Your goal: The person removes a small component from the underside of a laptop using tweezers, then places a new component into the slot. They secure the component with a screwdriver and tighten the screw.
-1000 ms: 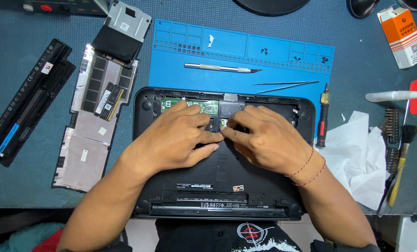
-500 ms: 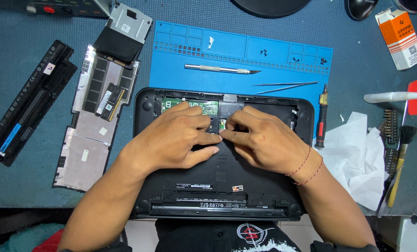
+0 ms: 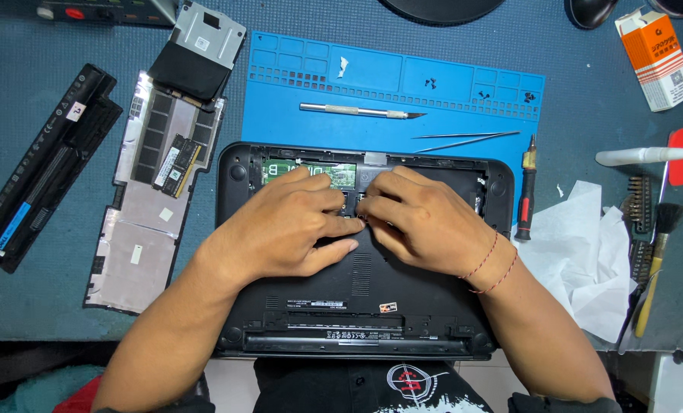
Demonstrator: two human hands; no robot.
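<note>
While the dark blue-grey surface (image 3: 601, 99) carries the work, a black plastic laptop base (image 3: 372, 306) lies upside down at its near edge, half over a blue silicone repair mat (image 3: 280, 115). Left of it rest a grey bottom cover panel (image 3: 146, 229) and a long black battery pack (image 3: 43, 168). Both hands, left hand (image 3: 284, 229) and right hand (image 3: 425, 226), lie flat on the base, fingertips meeting and pressing at the open bay beside the green circuit board (image 3: 311, 170); what they pinch is hidden. Judged risk: uneven pressure could bend a seated part, and the slim silver craft knife (image 3: 356, 112) lies near.
</note>
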